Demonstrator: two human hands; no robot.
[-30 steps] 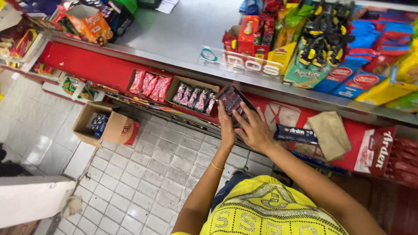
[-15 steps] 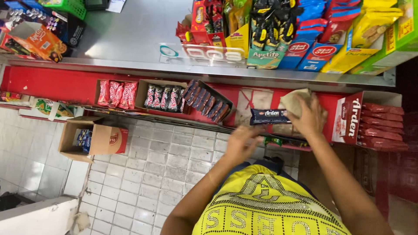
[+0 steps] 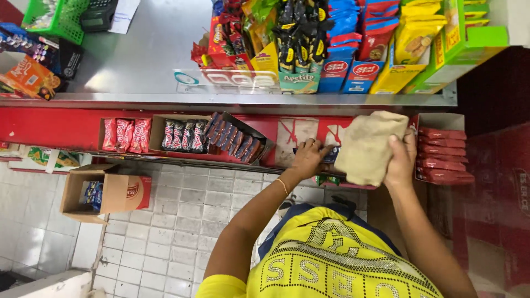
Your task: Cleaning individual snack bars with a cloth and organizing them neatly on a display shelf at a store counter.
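Red shelf (image 3: 66,129) below a steel worktop (image 3: 143,60). Right hand (image 3: 402,160) clenched on a tan cloth (image 3: 367,146), held against the shelf front: soft, light, limp; best gripped in a bunched fold. Left hand (image 3: 308,157) rests fingers on a dark packet (image 3: 331,156); grasp uncertain.

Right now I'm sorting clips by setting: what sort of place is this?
Likely a small shop: a steel counter with hanging snack packets, and a red shelf of display boxes of wrapped bars below.
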